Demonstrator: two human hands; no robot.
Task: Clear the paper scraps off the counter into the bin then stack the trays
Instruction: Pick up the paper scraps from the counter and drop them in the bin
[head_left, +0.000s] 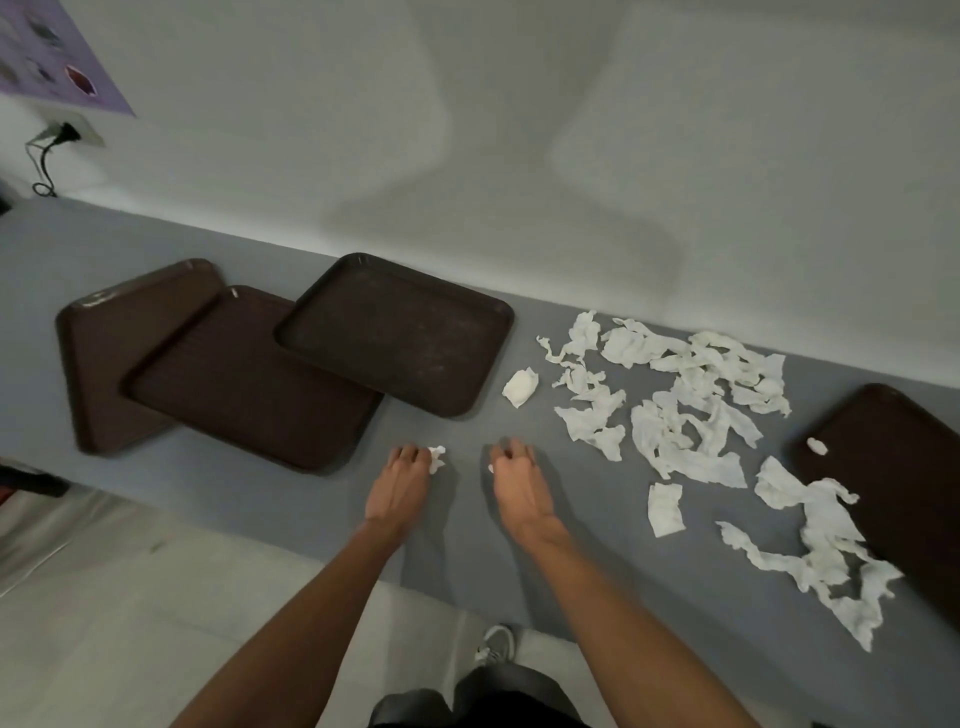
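- A person leans over a grey table (218, 493), both bare arms stretched out towards its middle.
- The left hand (402, 480) has its grip curled round a small scrap (438, 458) of white paper, knuckles down on the table.
- The right hand (517, 480), just beside it, also has its fingers curled; its grip is pinched on a white sliver (491, 468) that peeks out at the thumb side.
- A spread of torn paper scraps (691, 395) lies on the table to the right of the hands, some overlapping.
- A balled scrap (521, 387) sits apart, between the spread and the trays.
- A long strip (821, 551) trails towards the near edge.
- Three brown trays lie to the left, overlapping: the far tray (400, 332) rests on a corner of the middle tray (244, 379), which lies over the left tray (109, 353).
- A fourth tray (893, 493) lies at the right edge of the view, with a tiny wad (816, 446) on it.
- A plug (65, 132) sits in a wall outlet at upper left, below a purple poster (47, 47).
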